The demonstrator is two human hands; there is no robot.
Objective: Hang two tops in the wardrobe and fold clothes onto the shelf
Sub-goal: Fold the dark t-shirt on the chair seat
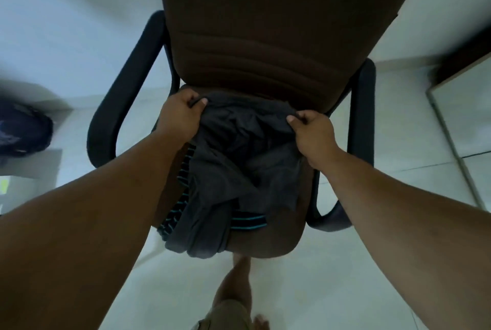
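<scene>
My left hand (180, 114) and right hand (310, 130) each pinch the grey garment's (244, 165) top edge, mid-frame; I'd lift evenly so the striped cloth (183, 170) stays on the chair (265, 37).

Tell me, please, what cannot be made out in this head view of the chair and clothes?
- Striped garment: mostly covered by the dark grey garment that the left hand and right hand grip.
- Dark bag: blurred, cut by the left edge.
- Wardrobe and shelf: not in view.
- Chair: its top is cut off.
</scene>
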